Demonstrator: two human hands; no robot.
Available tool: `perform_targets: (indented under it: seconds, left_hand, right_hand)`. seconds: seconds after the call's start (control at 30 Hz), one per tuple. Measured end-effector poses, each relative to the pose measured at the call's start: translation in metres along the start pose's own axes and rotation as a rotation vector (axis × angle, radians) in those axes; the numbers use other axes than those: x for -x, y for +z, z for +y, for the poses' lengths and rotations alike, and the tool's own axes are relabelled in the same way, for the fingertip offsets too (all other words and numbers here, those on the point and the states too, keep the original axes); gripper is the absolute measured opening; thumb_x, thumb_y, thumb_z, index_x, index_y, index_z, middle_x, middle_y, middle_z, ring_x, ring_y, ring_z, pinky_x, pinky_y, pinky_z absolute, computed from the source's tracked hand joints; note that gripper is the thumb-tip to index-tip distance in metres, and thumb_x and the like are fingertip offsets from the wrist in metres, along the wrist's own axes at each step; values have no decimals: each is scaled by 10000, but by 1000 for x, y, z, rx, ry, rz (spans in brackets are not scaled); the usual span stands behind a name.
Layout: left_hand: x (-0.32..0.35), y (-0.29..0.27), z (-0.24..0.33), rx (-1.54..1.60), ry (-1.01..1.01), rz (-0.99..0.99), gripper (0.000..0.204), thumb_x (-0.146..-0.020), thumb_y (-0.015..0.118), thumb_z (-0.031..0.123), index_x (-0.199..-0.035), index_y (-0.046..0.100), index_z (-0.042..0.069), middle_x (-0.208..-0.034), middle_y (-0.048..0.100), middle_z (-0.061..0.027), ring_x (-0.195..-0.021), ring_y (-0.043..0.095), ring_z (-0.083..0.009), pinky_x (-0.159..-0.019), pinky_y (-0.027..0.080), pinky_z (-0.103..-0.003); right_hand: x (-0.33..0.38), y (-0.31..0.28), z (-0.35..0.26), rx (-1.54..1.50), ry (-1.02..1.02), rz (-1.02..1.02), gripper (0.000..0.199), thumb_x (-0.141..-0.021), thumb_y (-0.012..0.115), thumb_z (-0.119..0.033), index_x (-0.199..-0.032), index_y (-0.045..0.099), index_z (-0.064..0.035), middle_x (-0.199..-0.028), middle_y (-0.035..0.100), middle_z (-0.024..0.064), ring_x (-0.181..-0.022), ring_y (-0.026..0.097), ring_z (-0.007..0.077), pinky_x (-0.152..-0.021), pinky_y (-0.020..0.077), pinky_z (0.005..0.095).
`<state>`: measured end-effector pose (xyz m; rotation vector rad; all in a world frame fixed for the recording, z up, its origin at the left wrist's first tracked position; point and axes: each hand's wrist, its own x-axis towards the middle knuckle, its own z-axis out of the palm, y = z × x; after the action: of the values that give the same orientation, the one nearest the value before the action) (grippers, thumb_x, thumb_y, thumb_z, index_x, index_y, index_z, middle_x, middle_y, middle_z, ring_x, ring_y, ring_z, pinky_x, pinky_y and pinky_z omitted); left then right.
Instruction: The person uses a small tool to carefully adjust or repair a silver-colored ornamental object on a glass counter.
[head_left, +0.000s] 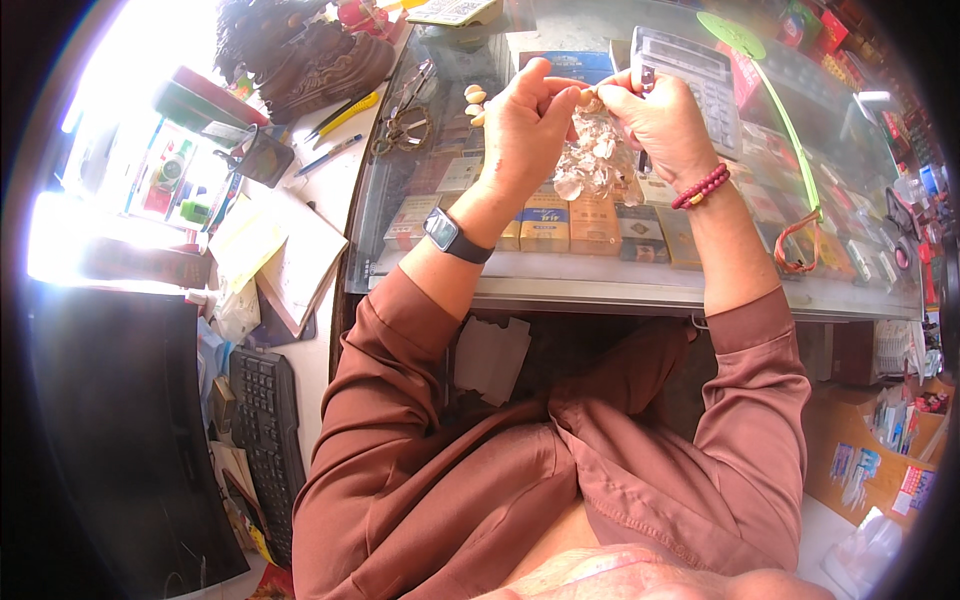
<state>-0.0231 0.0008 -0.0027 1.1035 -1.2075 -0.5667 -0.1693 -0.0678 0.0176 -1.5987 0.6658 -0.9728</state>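
Over a glass-topped counter, my two hands meet with fingertips pinched together. My left hand (535, 115), with a black watch on the wrist, is closed on a small pale garlic clove (586, 97). My right hand (672, 120), wearing a dark red bead bracelet, pinches at the same clove. A slim dark object (648, 77) shows at its fingers; its kind is unclear. Below the fingertips lies a heap of papery garlic skins (592, 165) on the glass. Several peeled garlic cloves (474, 97) sit just left of my left hand.
A calculator (690, 75) lies beyond my right hand, beside a green fly swatter (785, 110). Scissors (408, 130) lie on the glass at left. Small boxes (545, 228) stand under it. A yellow cutter (345, 112), pen (330, 155) and keyboard (265, 420) are on the left desk.
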Motion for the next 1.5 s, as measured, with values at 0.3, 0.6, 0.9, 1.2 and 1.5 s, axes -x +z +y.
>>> perform_targets:
  seconds: [0.3,0.6,0.9,1.2,1.5]
  left_hand:
    - [-5,-7,-1,202,-137,-74,100,-861,642,44,-834,547,34,-859,668,-77,-639,549,-59,-487,378,-172]
    - [-10,-15,0,709,-488,-60,254,-841,644,7,-732,430,89,-1004,638,-187,-657,508,-69,-401,262,-147]
    - [-6,-15,-6,642,-455,-126,131,-854,646,39,-789,536,67,-824,625,-104,-548,437,-39,-421,261,-154]
    - [-6,-16,-4,645,-487,-155,126,-876,636,82,-786,551,62,-825,629,-96,-544,438,-24,-409,255,-143]
    - [-7,-21,-6,741,-556,-182,110,-889,618,85,-799,555,83,-759,587,-70,-561,457,-41,-411,255,-147]
  right_hand:
    - [-1,-2,2,-7,-12,-43,126,-812,643,-110,-771,668,5,-658,603,1,-591,513,56,-539,423,233]
    - [-2,-3,0,238,-209,6,95,-797,639,-93,-802,659,-1,-685,638,49,-633,575,86,-599,470,237]
    - [6,8,-9,425,-288,-68,204,-763,657,-70,-964,641,-42,-801,602,58,-636,537,96,-607,468,254]
    - [8,12,-16,369,-225,-95,159,-788,665,-24,-945,638,-19,-738,547,18,-575,572,73,-545,489,217]
    - [1,7,1,306,-252,-84,166,-814,662,-91,-968,665,-27,-755,584,15,-645,525,64,-598,466,222]
